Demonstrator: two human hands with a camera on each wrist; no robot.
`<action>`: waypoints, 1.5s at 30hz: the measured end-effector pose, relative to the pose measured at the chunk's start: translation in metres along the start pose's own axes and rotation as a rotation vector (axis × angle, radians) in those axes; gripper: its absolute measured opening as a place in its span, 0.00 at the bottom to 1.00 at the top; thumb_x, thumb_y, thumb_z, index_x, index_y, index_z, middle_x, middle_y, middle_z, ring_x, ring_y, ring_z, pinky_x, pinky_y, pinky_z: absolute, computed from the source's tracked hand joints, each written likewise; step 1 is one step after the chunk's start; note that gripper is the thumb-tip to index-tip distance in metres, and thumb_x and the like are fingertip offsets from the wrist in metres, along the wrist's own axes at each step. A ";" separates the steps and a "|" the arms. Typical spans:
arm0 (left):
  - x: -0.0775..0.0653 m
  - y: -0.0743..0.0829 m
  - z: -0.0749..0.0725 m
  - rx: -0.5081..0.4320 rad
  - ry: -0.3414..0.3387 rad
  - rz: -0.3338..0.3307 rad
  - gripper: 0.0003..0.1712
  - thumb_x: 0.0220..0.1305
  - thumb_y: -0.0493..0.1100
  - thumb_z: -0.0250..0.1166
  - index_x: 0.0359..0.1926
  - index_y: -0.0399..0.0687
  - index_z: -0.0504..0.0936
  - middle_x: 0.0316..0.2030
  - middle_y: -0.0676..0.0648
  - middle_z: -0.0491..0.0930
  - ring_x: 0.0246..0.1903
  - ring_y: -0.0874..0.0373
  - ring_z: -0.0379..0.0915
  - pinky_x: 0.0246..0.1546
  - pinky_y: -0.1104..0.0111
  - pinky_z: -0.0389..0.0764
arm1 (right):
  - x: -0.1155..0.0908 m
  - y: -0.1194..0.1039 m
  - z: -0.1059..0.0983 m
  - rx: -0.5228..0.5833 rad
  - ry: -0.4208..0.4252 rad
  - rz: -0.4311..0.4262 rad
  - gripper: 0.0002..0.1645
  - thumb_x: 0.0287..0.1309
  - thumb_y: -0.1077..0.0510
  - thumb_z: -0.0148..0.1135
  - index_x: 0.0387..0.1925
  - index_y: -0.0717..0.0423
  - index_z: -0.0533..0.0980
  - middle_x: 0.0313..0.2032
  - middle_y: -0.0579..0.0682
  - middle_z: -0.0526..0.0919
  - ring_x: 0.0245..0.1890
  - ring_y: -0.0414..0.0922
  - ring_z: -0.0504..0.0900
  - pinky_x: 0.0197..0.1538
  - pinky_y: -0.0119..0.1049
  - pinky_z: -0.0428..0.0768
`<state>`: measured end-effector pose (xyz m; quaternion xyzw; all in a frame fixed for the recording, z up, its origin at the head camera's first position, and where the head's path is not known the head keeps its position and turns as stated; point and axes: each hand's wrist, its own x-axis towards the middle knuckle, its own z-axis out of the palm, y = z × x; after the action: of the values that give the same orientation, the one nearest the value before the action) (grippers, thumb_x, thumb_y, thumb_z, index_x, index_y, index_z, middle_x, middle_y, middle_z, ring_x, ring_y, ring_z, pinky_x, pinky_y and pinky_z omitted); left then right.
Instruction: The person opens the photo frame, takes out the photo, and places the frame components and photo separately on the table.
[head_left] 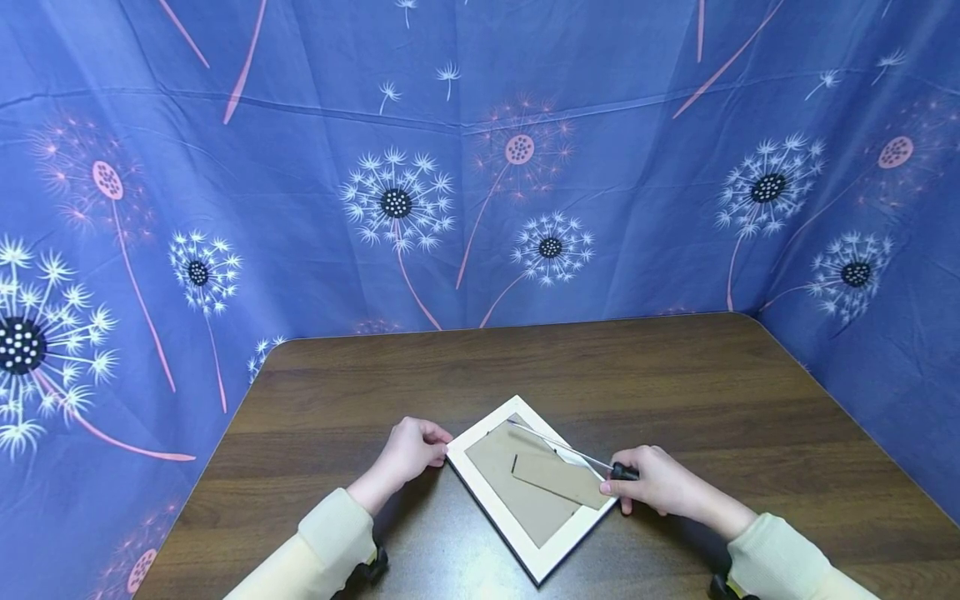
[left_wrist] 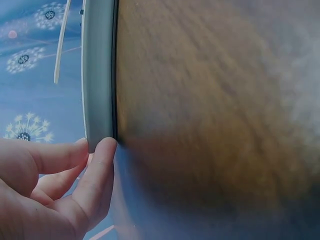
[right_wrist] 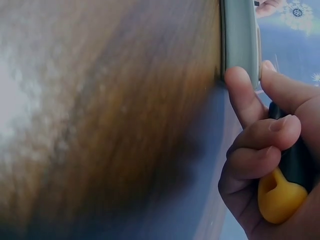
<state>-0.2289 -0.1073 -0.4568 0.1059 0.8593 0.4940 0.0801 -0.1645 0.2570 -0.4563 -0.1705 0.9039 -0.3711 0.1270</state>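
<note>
A picture frame point(head_left: 491, 500) with a white border lies back side up on the table, one corner pointing towards me. On its brown backing board point(head_left: 525, 510) sits a stand flap point(head_left: 555, 477). My left hand point(head_left: 408, 450) pinches the left corner between thumb and fingers, as the left wrist view shows. In my right hand point(head_left: 656, 482) is a screwdriver point(right_wrist: 282, 200) with a black and yellow handle, its fingers curled round it. That hand's thumb and index finger also hold the frame's right corner. The screwdriver's long shaft point(head_left: 562, 443) slants across the backing, its tip near the far corner.
The brown wood-grain table point(head_left: 322, 400) extends around the frame on all sides. A blue cloth point(head_left: 300, 167) with dandelion prints hangs behind the table and along its sides.
</note>
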 end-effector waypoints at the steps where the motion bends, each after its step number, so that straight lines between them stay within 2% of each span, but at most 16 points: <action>1: 0.001 0.000 0.000 0.002 0.001 -0.003 0.06 0.54 0.24 0.62 0.33 0.31 0.83 0.26 0.42 0.83 0.24 0.53 0.82 0.27 0.68 0.85 | 0.000 0.000 0.000 0.001 -0.002 -0.002 0.17 0.55 0.44 0.64 0.24 0.50 0.73 0.13 0.41 0.78 0.04 0.30 0.61 0.04 0.27 0.64; 13: 0.013 0.003 0.000 -0.050 0.019 -0.027 0.05 0.55 0.24 0.62 0.33 0.29 0.83 0.28 0.39 0.83 0.26 0.53 0.83 0.28 0.68 0.86 | -0.002 -0.003 0.005 0.015 -0.024 -0.021 0.18 0.54 0.43 0.65 0.22 0.50 0.72 0.12 0.40 0.78 0.03 0.30 0.61 0.03 0.27 0.64; 26: 0.028 0.002 0.003 -0.007 0.029 -0.033 0.05 0.57 0.26 0.63 0.33 0.31 0.84 0.30 0.38 0.84 0.26 0.53 0.84 0.29 0.68 0.86 | -0.005 -0.007 0.012 0.030 -0.057 -0.035 0.17 0.54 0.43 0.65 0.21 0.48 0.73 0.11 0.38 0.78 0.03 0.28 0.60 0.03 0.24 0.63; 33: 0.035 0.002 0.004 -0.030 0.024 -0.038 0.05 0.57 0.27 0.63 0.34 0.31 0.84 0.31 0.38 0.84 0.27 0.51 0.84 0.30 0.68 0.86 | -0.006 -0.010 0.015 0.048 -0.082 -0.037 0.18 0.54 0.44 0.66 0.20 0.49 0.72 0.11 0.39 0.78 0.02 0.29 0.60 0.02 0.25 0.63; 40: 0.042 0.002 0.005 -0.016 0.011 -0.038 0.05 0.58 0.28 0.62 0.34 0.32 0.84 0.33 0.39 0.84 0.28 0.54 0.84 0.30 0.69 0.86 | -0.007 -0.013 0.020 0.058 -0.102 -0.043 0.17 0.53 0.44 0.66 0.20 0.48 0.72 0.11 0.39 0.78 0.03 0.28 0.60 0.03 0.24 0.62; 45: 0.044 0.005 0.006 -0.007 0.011 -0.037 0.06 0.58 0.27 0.62 0.34 0.32 0.84 0.33 0.39 0.84 0.29 0.51 0.84 0.32 0.66 0.86 | -0.008 -0.015 0.022 0.057 -0.111 -0.062 0.16 0.53 0.44 0.66 0.20 0.47 0.72 0.11 0.37 0.78 0.03 0.28 0.60 0.03 0.24 0.63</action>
<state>-0.2694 -0.0884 -0.4563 0.0869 0.8598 0.4960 0.0848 -0.1466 0.2362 -0.4603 -0.2150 0.8789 -0.3903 0.1704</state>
